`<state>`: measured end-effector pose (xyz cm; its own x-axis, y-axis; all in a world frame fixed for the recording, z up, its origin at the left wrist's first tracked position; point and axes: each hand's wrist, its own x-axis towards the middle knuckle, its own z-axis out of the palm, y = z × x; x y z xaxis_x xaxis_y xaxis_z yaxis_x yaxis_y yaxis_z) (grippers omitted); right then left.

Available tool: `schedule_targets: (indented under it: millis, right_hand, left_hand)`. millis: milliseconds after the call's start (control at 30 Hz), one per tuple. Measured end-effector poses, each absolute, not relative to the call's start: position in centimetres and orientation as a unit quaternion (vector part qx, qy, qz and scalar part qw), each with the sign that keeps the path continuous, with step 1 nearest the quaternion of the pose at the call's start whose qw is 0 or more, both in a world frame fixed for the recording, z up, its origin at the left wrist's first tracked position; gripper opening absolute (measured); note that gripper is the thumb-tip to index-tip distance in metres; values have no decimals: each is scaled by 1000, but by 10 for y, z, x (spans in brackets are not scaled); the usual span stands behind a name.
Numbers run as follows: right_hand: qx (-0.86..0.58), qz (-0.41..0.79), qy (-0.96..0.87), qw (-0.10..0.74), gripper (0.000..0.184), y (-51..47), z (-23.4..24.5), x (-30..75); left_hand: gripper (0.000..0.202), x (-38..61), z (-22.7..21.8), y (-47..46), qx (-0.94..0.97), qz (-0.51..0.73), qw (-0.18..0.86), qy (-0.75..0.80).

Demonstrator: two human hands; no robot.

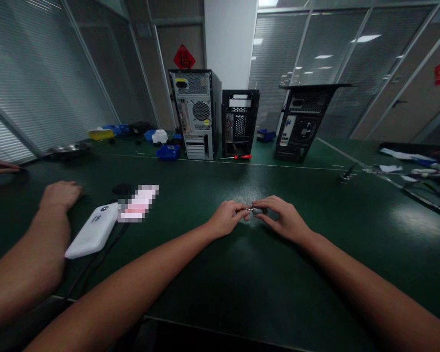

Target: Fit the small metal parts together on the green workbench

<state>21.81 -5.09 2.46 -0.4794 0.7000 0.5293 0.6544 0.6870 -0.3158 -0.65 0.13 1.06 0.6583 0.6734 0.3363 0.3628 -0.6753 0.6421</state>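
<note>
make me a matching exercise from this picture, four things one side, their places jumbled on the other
Things
1 small grey cylinder
2 red-handled screwdriver
3 white block
4 silver-backed computer case

Places
A leftmost in the row of cases
B beside another person's forearm
C at the right hand's fingertips
D lying before the middle case

Pairs: 1-C, 2-D, 3-B, 4-A
</note>
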Motion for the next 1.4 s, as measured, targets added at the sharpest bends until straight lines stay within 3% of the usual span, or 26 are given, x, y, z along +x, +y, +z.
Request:
schedule_targets:
  millis: [267,900,1400]
  right_hand:
    - [-392,91,-879,257,35,-60,26,201]
    - [-515,48,-831,205,29,-57,24,197]
    - [-839,-122,-475,234,48,-49,20,438]
  left_hand:
    - [44,-6,5,1,886,271,249,283]
    - [51,-7,0,4,844,282,327,320]
    - [52,-7,1,4,847,262,324,331]
